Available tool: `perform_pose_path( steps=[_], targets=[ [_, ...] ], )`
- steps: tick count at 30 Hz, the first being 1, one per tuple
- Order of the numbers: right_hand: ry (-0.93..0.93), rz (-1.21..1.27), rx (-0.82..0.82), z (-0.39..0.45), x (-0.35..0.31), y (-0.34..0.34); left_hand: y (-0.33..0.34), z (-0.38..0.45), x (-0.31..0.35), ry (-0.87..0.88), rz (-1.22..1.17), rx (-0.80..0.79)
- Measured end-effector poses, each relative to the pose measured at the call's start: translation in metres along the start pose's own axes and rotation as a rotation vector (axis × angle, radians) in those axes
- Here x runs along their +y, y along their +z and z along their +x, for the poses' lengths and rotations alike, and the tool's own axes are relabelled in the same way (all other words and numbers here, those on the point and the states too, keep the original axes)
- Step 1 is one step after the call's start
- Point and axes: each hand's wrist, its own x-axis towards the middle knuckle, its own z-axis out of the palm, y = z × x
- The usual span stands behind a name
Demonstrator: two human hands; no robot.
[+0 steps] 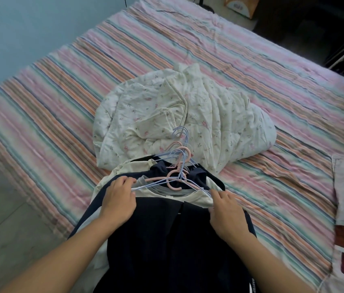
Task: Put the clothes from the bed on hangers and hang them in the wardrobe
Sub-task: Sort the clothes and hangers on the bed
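Both hands, left (118,199) and right (226,210), pinch the thin pastel wire hangers (175,176) lying on the soft, limp dark navy garment (166,240) on the striped bed (61,102); take its shoulders.

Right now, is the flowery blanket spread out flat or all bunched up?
Bunched up. The flowery blanket sits in a rumpled heap in the middle of the striped bed, with folds and creases all over, and a stack of hangers lies against its near edge.
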Motion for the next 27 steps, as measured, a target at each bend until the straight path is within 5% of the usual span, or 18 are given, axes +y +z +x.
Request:
perform_pose_path(
  steps=[9,19,27],
  targets=[
    [-0.205,0.004,0.050,-0.065,-0.072,-0.095,-0.094,-0.073,0.024,0.177,0.041,-0.011],
    [-0.362,-0.055,0.095,-0.199,-0.184,-0.204,-0.232,-0.221,0.008,0.115,0.226,-0.201],
    [-0.540,-0.091,0.109,-0.323,-0.287,-0.263,-0.332,-0.357,-0.037,0.053,0.189,-0.044]
  ],
)
